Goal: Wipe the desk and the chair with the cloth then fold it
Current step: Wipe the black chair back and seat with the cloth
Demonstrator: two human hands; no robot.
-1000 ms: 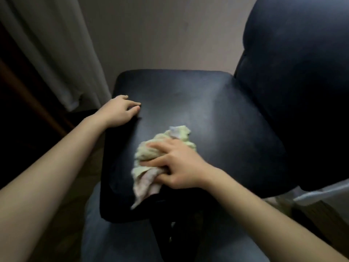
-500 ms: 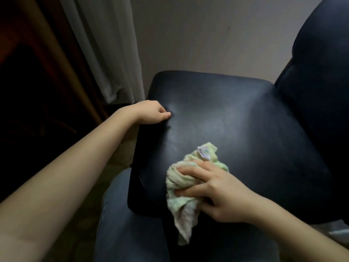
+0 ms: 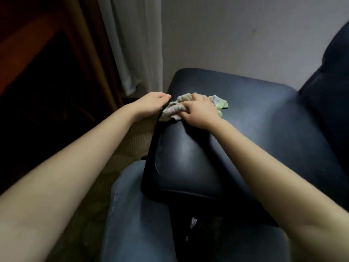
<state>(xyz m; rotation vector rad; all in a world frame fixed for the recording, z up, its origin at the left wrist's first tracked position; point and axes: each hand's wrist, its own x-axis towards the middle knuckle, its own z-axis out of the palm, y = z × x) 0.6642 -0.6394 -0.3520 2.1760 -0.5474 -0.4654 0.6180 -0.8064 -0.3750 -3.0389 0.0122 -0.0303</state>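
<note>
Pale green and cream, the crumpled cloth (image 3: 220, 103) lies bunched on the dark leather chair (image 3: 255, 133) seat, its long axis running left to right (one end reaches the seat's left edge). The right hand (image 3: 200, 112) presses it down, fingers curled round it. The left hand (image 3: 151, 104) rests at that edge just beside it, fingers bent; whether it grips is unclear.

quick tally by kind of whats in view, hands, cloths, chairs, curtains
hands: 2 (left hand, right hand)
cloth: 1
chair: 1
curtain: 1
total: 5
</note>
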